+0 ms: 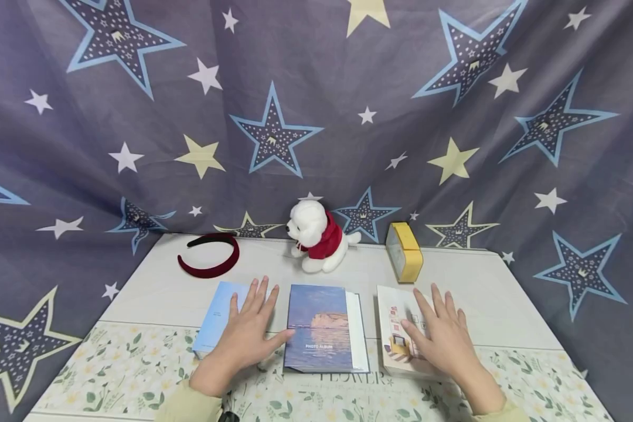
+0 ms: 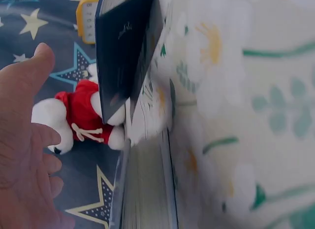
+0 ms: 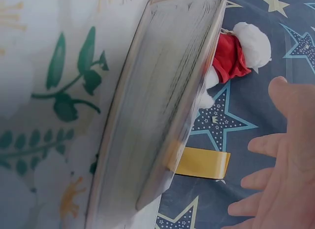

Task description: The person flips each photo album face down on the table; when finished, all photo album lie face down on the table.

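Note:
Three thick albums lie in a row on the table. My left hand (image 1: 250,331), fingers spread and fairly straight, is over the light blue album (image 1: 218,313) and covers its right part in the head view. In the middle lies the album with a sea and cliff cover (image 1: 319,322), printed PHOTO ALBUM; my left thumb tip overlaps its left edge there. On the right, my spread right hand (image 1: 443,334) hides much of the white album with a room drawing (image 1: 392,334). In the right wrist view its page block (image 3: 162,81) stands beside the fingers (image 3: 263,179). Neither hand grips anything.
Behind the albums sit a dark red headband (image 1: 211,272), a white plush dog (image 1: 316,237) in a red hoodie, and a yellow box-shaped object (image 1: 405,253). A floral cloth (image 1: 126,363) covers the table's front part. A star-patterned curtain (image 1: 316,70) hangs behind.

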`<state>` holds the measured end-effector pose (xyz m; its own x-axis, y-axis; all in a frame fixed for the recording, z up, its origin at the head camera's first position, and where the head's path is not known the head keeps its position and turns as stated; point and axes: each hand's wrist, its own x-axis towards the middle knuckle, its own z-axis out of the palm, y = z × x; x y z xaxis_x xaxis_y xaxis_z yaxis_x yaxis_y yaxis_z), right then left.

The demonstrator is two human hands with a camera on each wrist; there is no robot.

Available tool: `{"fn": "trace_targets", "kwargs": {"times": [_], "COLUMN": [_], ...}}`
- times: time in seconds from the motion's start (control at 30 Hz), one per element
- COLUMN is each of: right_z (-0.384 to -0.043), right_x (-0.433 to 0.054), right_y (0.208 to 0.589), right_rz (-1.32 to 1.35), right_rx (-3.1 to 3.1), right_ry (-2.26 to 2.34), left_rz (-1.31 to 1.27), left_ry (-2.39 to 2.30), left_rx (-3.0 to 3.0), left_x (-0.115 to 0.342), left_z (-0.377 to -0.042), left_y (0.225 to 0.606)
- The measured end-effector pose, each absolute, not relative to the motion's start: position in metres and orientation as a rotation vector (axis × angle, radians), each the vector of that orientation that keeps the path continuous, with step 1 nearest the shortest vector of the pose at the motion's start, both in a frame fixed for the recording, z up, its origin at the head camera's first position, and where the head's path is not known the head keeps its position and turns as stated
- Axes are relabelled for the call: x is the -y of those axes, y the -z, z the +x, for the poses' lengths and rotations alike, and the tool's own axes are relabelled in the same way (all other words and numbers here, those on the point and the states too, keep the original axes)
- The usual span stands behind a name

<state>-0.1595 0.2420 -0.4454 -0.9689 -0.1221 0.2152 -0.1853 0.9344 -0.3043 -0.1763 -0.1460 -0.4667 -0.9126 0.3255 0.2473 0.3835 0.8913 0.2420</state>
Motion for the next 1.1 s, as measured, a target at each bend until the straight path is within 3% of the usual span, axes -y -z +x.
{"fn": "trace_targets", "kwargs": {"times": [1.1], "right_z": [-0.139], "right_x": [-0.267], "right_y": [0.451], "right_rz": [0.163], "right_rx": [2.998], "right_ry": [-0.458], "left_rz": [-0.94], "left_ry": [0.474], "left_rx": [2.848], "left_x": [0.058], "left_z": [-0.18], "left_y": [0.457]}}
